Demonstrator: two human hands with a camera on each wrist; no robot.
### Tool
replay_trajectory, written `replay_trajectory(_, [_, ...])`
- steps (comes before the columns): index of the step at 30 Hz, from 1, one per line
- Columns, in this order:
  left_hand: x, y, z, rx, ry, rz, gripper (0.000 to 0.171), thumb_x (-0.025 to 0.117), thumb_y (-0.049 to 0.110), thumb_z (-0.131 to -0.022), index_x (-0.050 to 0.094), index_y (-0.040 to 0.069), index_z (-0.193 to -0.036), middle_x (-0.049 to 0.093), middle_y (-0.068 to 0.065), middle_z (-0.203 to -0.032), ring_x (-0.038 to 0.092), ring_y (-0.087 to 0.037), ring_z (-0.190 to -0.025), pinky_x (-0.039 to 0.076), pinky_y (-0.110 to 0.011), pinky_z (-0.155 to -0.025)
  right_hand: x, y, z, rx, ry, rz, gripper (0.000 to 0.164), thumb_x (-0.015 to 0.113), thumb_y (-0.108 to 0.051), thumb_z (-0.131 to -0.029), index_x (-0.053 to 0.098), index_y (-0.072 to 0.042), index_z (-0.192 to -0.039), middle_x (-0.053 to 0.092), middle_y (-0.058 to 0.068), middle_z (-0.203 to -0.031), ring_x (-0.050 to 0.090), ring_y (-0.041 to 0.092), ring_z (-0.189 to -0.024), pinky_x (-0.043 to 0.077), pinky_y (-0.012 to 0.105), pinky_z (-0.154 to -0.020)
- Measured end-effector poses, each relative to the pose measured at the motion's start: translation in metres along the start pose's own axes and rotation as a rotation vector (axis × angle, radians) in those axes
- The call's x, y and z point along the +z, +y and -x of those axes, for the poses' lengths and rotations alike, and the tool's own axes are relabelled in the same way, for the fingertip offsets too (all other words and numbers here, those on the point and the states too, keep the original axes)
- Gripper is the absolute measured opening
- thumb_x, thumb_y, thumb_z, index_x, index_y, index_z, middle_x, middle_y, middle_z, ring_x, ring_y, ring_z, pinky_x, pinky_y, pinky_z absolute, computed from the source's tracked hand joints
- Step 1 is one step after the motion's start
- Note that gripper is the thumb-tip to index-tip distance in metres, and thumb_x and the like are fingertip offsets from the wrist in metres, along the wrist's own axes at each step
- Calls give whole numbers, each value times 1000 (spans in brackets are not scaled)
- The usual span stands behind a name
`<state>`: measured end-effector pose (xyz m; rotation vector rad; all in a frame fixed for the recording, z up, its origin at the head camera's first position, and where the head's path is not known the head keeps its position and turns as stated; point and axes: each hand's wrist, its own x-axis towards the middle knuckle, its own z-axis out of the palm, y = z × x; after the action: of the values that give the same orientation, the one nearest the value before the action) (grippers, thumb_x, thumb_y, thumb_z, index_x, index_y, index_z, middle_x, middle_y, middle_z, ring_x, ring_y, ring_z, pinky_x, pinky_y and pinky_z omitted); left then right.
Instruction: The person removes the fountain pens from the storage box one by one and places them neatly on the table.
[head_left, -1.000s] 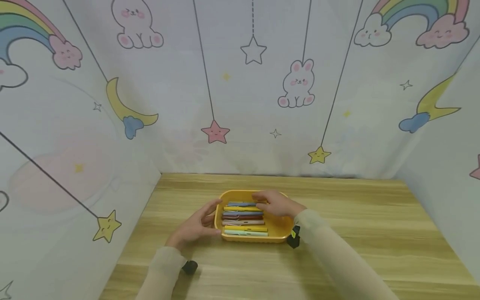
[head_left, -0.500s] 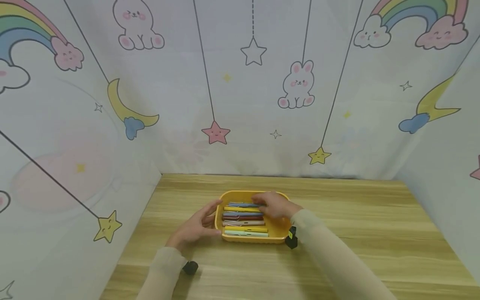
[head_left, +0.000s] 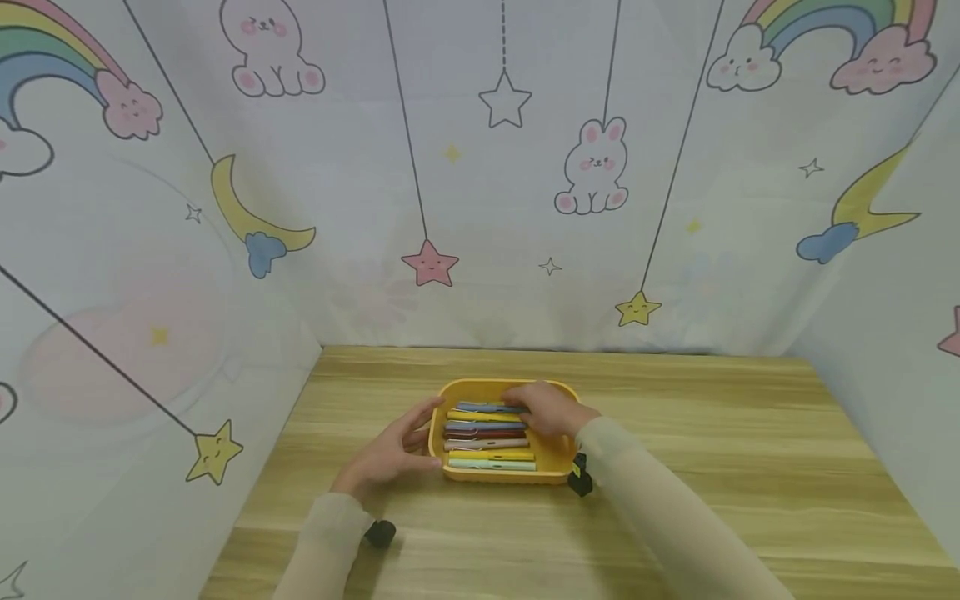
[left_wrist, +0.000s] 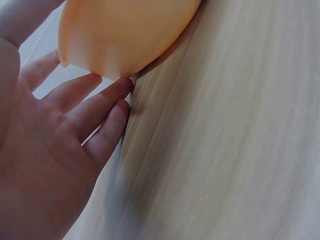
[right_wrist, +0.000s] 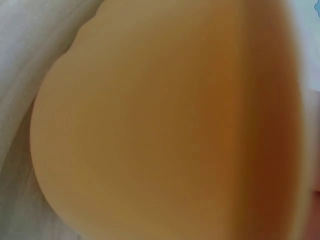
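Observation:
A yellow plastic tray (head_left: 510, 477) lies on the table with several pens in a row in its left part. My left hand (head_left: 386, 454) spans the tray's left end, thumb by the near corner, fingers by the far one. In the left wrist view its extended fingers (left_wrist: 102, 107) touch the outer wall. Inside the tray my right hand (head_left: 551, 410) bends over the right end of the rearmost blue pen (head_left: 487, 407) and holds it there. The hand hides that end. The tray wall (right_wrist: 135, 125) fills most of the right wrist view.
Beneath the tray is a wood-grain table (head_left: 720, 467). A white backdrop (head_left: 510, 192) with printed stars, rabbits and rainbows rises along its back and sides. Nearest the front of the tray lie a yellow pen (head_left: 491, 456) and a pale green pen (head_left: 491, 466).
My right hand has shifted slightly left and its fingers have drawn in over the blue pen, which has slid a little to the right. The left hand and the tray keep their places.

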<state>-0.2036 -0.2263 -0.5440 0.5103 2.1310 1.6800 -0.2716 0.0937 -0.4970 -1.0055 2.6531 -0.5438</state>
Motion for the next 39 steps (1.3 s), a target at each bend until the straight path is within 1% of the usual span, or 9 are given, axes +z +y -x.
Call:
replay_trajectory(5, [-1,-1,-1,10,-7,4,101,86,11,-89,24,24,-168,17,-12,-175,31,-42,-155,34,-53,-121,0,3,-2,-15,0,0,44,61,11,-99,67,-6,-139,71,9,-135,64,28,-128,49,46,-112])
replay_trajectory(9, [-1,-1,0,20,-13,11,102,86,11,-89,23,23,-168,17,-11,-175,32,-41,-155,35,-53,-121,1,3,-4,-37,11,54,38,61,11,-99,75,-12,-126,76,1,-119,70,22,-113,55,43,-105])
replay_trajectory(11, [0,-2,0,24,-13,13,102,86,10,-89,23,23,-168,17,-11,-175,32,-41,-155,35,-53,-121,2,2,-4,-40,15,100,35,63,7,-101,77,-16,-121,76,-3,-113,70,19,-105,57,41,-101])
replay_trajectory(13, [0,-2,0,23,-10,10,102,86,11,-89,23,23,-168,17,-11,-175,32,-41,-155,35,-52,-121,3,2,-4,-43,19,142,31,64,4,-101,77,-18,-119,76,-5,-111,69,17,-101,58,40,-98])
replay_trajectory(16, [-1,-2,-1,22,-4,2,103,87,12,-88,23,23,-168,18,-11,-175,32,-41,-155,34,-52,-121,3,2,-5,-42,21,170,27,66,0,-101,78,-19,-117,76,-6,-107,68,14,-96,58,38,-95])
replay_trajectory(20, [-1,-2,-1,27,-2,-8,103,86,12,-88,23,22,-168,18,-11,-175,34,-41,-154,34,-53,-121,3,2,-5,-33,24,168,22,67,0,-101,77,-18,-107,73,-6,-98,63,12,-85,58,35,-85])
replay_trajectory(24, [-1,-2,-1,32,-11,-9,102,86,11,-89,23,21,-169,18,-13,-175,35,-43,-153,35,-53,-121,3,3,-3,-24,38,155,21,67,2,-100,74,-18,-98,71,-6,-90,59,10,-78,56,32,-76])
replay_trajectory(31, [0,-1,-1,34,-19,1,102,85,10,-89,22,22,-169,18,-13,-175,34,-42,-154,35,-53,-121,5,2,-2,-18,51,148,19,67,0,-101,76,-17,-99,72,-8,-90,61,8,-77,56,30,-75])
replay_trajectory(39, [0,0,0,33,-24,-1,102,84,8,-90,21,20,-169,18,-12,-175,33,-42,-154,37,-52,-120,6,0,-1,28,51,167,21,61,-3,-106,78,-13,-110,75,-5,-99,65,8,-86,59,32,-82])
